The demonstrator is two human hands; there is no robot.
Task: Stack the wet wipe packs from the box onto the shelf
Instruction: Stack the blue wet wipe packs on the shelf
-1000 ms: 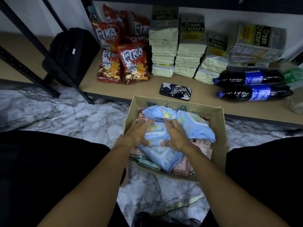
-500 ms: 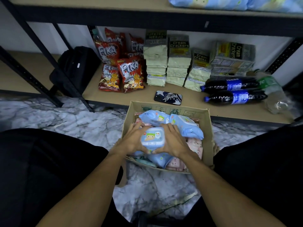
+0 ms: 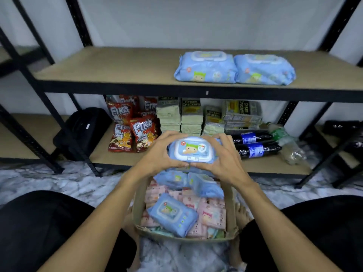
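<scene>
Both hands, left (image 3: 157,154) and right (image 3: 225,160), clasp a blue wipe pack (image 3: 193,151) by its ends above the box (image 3: 232,209); soft, likely slippery, best held there.

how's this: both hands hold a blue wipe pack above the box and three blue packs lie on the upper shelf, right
Not three: the head view shows two blue packs on the upper shelf. The left hand and right hand do hold a blue wipe pack above the box.
</scene>
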